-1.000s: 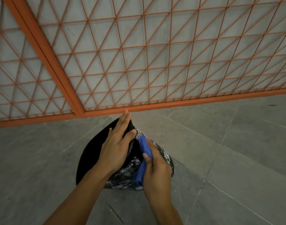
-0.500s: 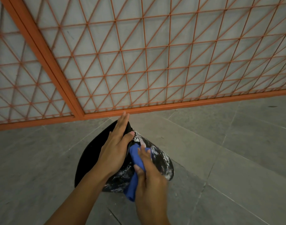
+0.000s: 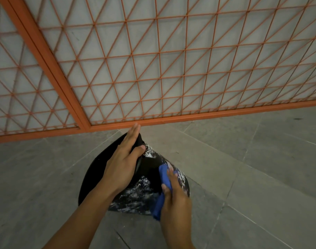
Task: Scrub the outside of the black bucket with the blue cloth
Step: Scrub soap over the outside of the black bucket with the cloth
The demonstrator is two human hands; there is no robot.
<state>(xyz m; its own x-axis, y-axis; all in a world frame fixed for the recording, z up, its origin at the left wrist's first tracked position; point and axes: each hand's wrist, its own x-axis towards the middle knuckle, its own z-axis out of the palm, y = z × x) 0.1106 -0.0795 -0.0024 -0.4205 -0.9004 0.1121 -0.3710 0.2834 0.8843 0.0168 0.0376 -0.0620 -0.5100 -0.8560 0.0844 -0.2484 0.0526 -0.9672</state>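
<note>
1. Black bucket (image 3: pixel 92 177): lies tipped on the floor between and beneath both hands, its outer wall facing up and flecked with white suds.
2. Left hand (image 3: pixel 123 162): fingers straight and flat along the bucket's upper edge, thumb pressed against the wall; steadying, not gripping.
3. Right hand (image 3: pixel 177 200): fingers curled round the blue cloth (image 3: pixel 163 178), pressing it to the bucket's wall just right of the left hand.
4. Step in hand, judged: scrubbing the sudsy wall. Best done with firm overlapping strokes, the left hand bracing so the bucket does not roll, then turning it to reach the unsoaped black side under the left forearm.
5. Floor (image 3: pixel 243 177): grey stone tiles under the hands, with pale joints.
6. Orange metal grille (image 3: pixel 153 69): lattice of triangles beyond the left fingertips, pale wall behind it.
</note>
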